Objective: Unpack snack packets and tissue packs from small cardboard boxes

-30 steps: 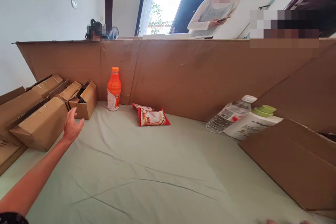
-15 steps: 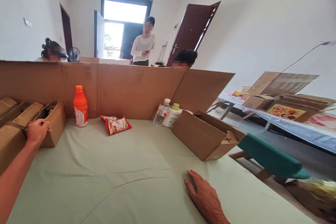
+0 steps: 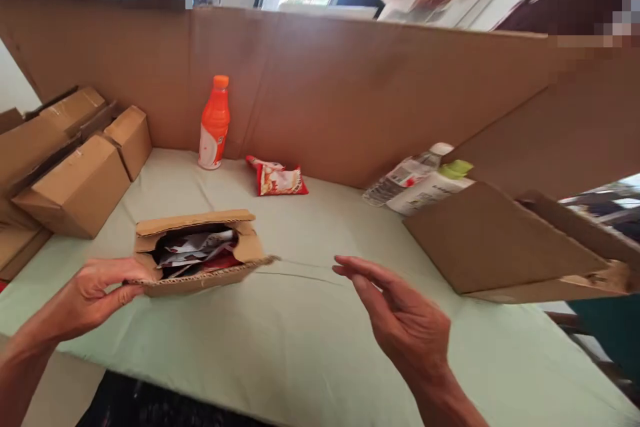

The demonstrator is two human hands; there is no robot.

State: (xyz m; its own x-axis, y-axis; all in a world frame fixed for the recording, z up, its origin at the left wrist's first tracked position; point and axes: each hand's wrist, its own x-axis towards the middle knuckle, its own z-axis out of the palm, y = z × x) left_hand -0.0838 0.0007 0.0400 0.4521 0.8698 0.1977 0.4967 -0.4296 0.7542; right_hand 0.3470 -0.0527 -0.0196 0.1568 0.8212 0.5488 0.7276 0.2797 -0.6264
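My left hand [image 3: 97,291] grips the near left corner of a small open cardboard box [image 3: 200,252] that lies on its side on the pale green cloth [image 3: 300,340]. Crumpled wrappers and a red packet show inside the box's mouth. My right hand [image 3: 400,320] hovers to the right of the box, fingers stretched toward it and holding nothing.
An orange bottle [image 3: 214,123] and a red snack packet [image 3: 277,178] lie by the cardboard screen [image 3: 350,87]. Closed cartons [image 3: 75,180] are stacked at left. A water bottle [image 3: 405,173], a white bottle [image 3: 430,190] and a large open carton [image 3: 505,247] sit at right. People are behind the screen.
My left hand has pulled the small open box from the stack at the left to the table's near middle. My right hand has lifted off the cloth. The view has tipped down.
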